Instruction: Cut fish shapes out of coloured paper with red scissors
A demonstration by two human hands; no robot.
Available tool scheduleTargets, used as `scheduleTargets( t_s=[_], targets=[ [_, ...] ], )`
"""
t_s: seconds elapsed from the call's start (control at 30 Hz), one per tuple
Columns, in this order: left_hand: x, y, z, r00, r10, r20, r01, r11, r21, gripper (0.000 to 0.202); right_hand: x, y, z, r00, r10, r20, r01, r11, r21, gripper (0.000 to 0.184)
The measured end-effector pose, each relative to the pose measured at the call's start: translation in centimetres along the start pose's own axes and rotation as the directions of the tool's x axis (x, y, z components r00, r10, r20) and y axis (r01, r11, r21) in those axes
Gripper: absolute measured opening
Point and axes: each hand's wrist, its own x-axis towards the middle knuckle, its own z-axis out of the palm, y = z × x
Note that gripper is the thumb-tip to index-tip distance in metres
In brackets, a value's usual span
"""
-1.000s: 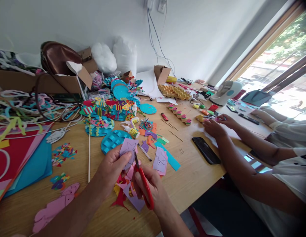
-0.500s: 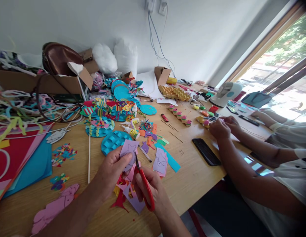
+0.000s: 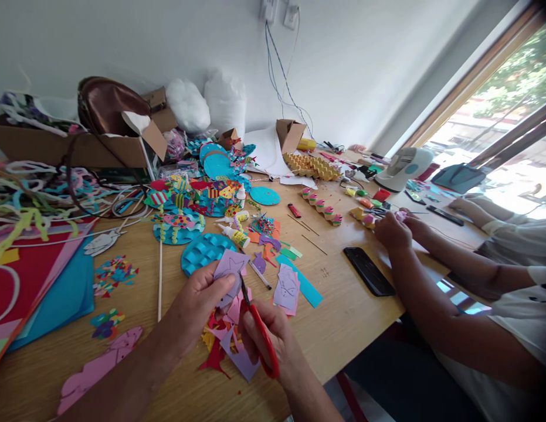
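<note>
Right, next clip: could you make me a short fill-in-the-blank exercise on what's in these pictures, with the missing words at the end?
1. The drawn-on paper piece in the left hand is coloured ____.
2. The scissors in the right hand have ____ handles.
3. Of the wearer's two hands, the black phone lies nearer the ____ one.
4. The round disc with raised strips, just beyond the left hand, is ____.

Missing words: purple; red; right; blue.

Legible txt: none. Btl (image 3: 229,231) w/ yellow lbl (image 3: 241,238): print too sm. to read. Tabletop (image 3: 305,346), small dk. marks (image 3: 324,272): illegible.
</note>
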Motion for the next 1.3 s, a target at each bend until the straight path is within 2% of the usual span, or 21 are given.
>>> scheduleTargets(
  t_s=[0.53,0.77,0.97,1.1,1.3],
  targets=[
    [0.0,0.5,-0.2,1.000,-0.005,-0.004,0.005,0.999,0.033,0.019,-0.1,-0.1,-0.2,1.000,0.023,0.007,-0.023,1.000,-0.015,0.061],
    [-0.1,1.0,-0.3,1.000,-0.027,0.008,0.026,0.997,0.070,0.019,-0.1,-0.2,-0.6,0.999,0.015,0.031,-0.013,0.998,-0.068,0.053],
    [-0.1,1.7,-0.1,0.998,-0.058,0.017,0.056,0.996,0.073,0.017,-0.2,-0.1,-0.9,0.999,-0.005,0.038,0.009,0.996,-0.094,0.058],
    [0.2,1.8,-0.4,0.997,-0.051,0.050,0.046,0.994,0.098,0.019,-0.3,0.2,-1.2,0.998,-0.021,0.059,0.027,0.993,-0.111,0.055],
    [0.4,2.2,-1.1,0.988,-0.099,0.116,0.083,0.987,0.140,0.019,-0.3,0.0,-2.0,0.996,-0.024,0.089,0.046,0.967,-0.252,0.046]
  ],
)
